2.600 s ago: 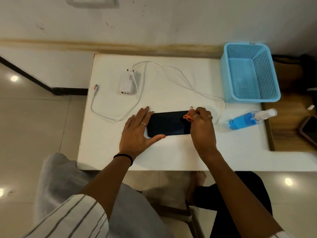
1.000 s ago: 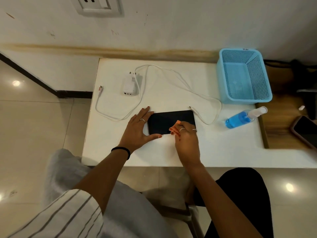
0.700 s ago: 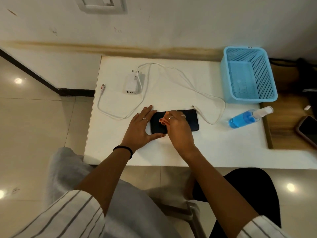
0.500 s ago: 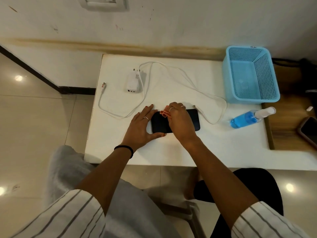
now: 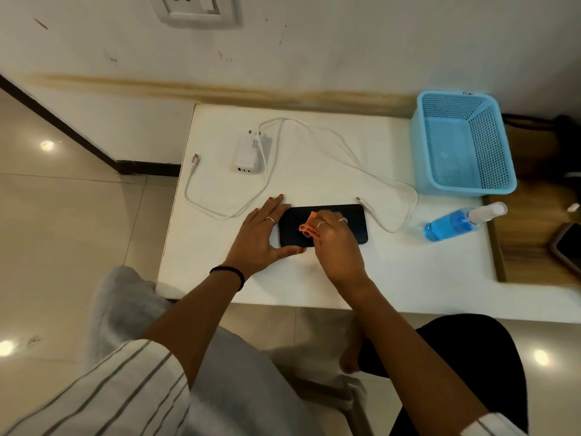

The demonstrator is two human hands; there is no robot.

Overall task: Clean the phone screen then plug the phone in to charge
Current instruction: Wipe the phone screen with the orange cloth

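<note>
A black phone (image 5: 355, 223) lies flat, screen up, on the white table (image 5: 393, 272). My left hand (image 5: 259, 236) rests at its left end with straight fingers and the thumb along the near edge. My right hand (image 5: 334, 239) holds a small orange cloth (image 5: 309, 226) pressed on the middle of the screen. A white charger brick (image 5: 246, 154) lies behind, unplugged. Its white cable (image 5: 330, 136) loops across the table, with one plug tip (image 5: 358, 199) just off the phone's far right corner. The wall socket (image 5: 196, 7) is above.
A blue spray bottle (image 5: 456, 223) lies on its side to the right of the phone. A blue mesh basket (image 5: 462, 143) stands at the back right. Another phone (image 5: 569, 247) lies on a wooden surface at the far right. The cable's other end (image 5: 195, 159) hangs over the table's left edge.
My right hand has slid the orange cloth from the phone's right end leftward over the screen to about its middle. My left hand has stayed at the left end.
</note>
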